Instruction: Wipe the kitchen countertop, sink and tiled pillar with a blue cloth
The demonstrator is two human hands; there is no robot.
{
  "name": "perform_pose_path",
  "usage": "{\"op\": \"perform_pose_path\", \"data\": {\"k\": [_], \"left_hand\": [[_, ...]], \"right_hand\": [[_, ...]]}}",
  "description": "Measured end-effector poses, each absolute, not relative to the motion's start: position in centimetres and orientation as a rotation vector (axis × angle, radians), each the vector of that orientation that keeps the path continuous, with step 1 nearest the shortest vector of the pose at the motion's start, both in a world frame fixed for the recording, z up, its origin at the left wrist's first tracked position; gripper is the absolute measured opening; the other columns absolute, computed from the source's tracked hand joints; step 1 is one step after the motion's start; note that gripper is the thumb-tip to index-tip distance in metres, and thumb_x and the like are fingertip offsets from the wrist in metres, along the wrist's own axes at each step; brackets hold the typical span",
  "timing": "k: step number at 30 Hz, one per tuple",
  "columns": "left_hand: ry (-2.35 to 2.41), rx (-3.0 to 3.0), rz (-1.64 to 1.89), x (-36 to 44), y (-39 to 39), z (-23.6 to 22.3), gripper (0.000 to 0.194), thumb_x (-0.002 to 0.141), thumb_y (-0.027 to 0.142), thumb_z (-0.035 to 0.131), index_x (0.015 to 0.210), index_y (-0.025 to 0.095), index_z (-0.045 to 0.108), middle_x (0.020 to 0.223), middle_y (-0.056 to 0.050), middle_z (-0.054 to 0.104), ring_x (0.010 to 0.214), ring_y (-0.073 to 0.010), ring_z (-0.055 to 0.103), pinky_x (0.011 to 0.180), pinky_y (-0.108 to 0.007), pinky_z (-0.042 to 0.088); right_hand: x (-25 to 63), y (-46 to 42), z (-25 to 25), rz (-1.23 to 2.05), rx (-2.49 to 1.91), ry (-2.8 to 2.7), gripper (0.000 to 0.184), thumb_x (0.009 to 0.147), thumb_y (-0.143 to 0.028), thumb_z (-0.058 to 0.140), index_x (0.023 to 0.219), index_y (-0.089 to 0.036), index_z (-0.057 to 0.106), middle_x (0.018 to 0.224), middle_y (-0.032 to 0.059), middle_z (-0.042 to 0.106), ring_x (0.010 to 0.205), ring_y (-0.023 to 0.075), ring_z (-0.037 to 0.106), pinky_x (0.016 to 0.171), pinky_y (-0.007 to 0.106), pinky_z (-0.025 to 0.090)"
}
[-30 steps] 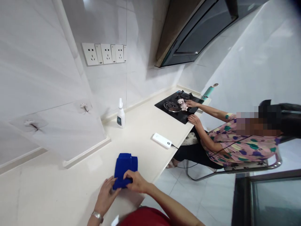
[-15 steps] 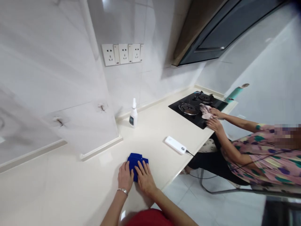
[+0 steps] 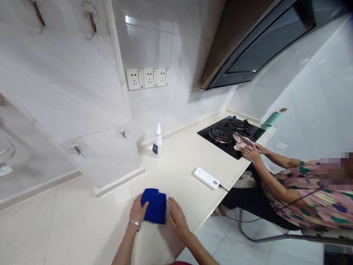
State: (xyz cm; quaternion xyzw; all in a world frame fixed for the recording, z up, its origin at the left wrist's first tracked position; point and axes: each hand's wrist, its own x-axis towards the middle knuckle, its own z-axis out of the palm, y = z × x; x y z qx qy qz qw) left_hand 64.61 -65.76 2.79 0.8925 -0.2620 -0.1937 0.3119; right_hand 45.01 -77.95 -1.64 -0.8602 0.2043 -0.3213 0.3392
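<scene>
A folded blue cloth (image 3: pixel 154 206) lies flat on the cream countertop (image 3: pixel 82 224) near its front edge. My left hand (image 3: pixel 138 210), with a silver watch on the wrist, rests against the cloth's left side, fingers curled onto its edge. My right hand (image 3: pixel 177 217) lies flat and open on the counter just right of the cloth, fingers stretched out.
A white spray bottle (image 3: pixel 157 142) stands by the wall. A white power bank (image 3: pixel 206 178) with a cable lies near the counter edge. At the right a seated person wipes a black gas hob (image 3: pixel 220 138) with a pinkish rag (image 3: pixel 240 141). A teal bottle (image 3: pixel 271 118) stands beyond the hob.
My hands have come off the top of the blue cloth and parted to its two sides. The cloth now lies folded flat. The view has tilted up slightly.
</scene>
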Motion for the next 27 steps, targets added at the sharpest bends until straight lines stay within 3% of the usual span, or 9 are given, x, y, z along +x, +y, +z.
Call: {"op": "perform_pose_path", "data": {"k": [5,12,16,19,23,27], "left_hand": [[-0.429,2.469,-0.417,69.6,-57.9,4.2,0.063,0.084,0.045,0.048,0.133,0.006,0.050,0.129,-0.024,0.064,0.121,-0.0343,0.060,0.107,-0.050,0.045],[0.009,2.593,-0.286,70.4,-52.1,5.6,0.069,0.087,0.059,0.036,0.139,0.015,0.048,0.139,-0.024,0.053,0.123,-0.0388,0.058,0.100,-0.053,0.048],[-0.038,2.629,-0.405,69.9,-52.5,6.1,0.081,0.080,0.067,0.046,0.136,0.009,0.047,0.128,-0.028,0.061,0.114,-0.0420,0.063,0.096,-0.055,0.050],[-0.127,2.580,-0.427,70.0,-53.1,5.9,0.068,0.079,0.063,0.053,0.122,0.011,0.056,0.109,-0.022,0.071,0.104,-0.0372,0.068,0.091,-0.049,0.053],[-0.399,2.455,-0.346,69.5,-54.5,6.1,0.041,0.080,0.048,0.057,0.113,0.023,0.057,0.115,-0.008,0.072,0.110,-0.0254,0.067,0.095,-0.038,0.052],[-0.544,2.391,-0.316,70.2,-55.7,7.2,0.036,0.082,0.045,0.056,0.113,0.028,0.057,0.104,-0.001,0.074,0.096,-0.0207,0.070,0.088,-0.034,0.054]], "right_hand": [[43.1,-76.9,-0.9,-0.772,-2.124,0.455,0.047,0.093,-0.012,0.034,0.133,-0.026,0.054,0.139,0.0070,0.057,0.130,0.0189,0.053,0.111,0.040,0.047],[42.5,-75.0,-2.3,-0.642,-2.146,0.349,0.044,0.085,-0.010,0.042,0.119,-0.025,0.064,0.131,0.0058,0.064,0.119,0.0222,0.061,0.102,0.042,0.053],[42.5,-75.2,-2.9,-0.680,-2.163,0.318,0.040,0.084,-0.011,0.043,0.111,-0.026,0.069,0.122,0.0056,0.069,0.110,0.0230,0.065,0.095,0.043,0.056],[42.5,-75.6,-3.2,-0.709,-2.142,0.297,0.037,0.084,-0.012,0.044,0.106,-0.025,0.071,0.116,0.0070,0.071,0.107,0.0229,0.066,0.093,0.043,0.057],[42.6,-75.7,-3.5,-0.723,-2.161,0.277,0.035,0.085,-0.012,0.046,0.104,-0.026,0.072,0.116,0.0066,0.071,0.108,0.0225,0.066,0.093,0.041,0.057],[42.8,-75.5,-3.3,-0.760,-2.215,0.279,0.036,0.085,-0.010,0.045,0.105,-0.026,0.069,0.116,0.0058,0.070,0.108,0.0219,0.066,0.093,0.040,0.057]]}}
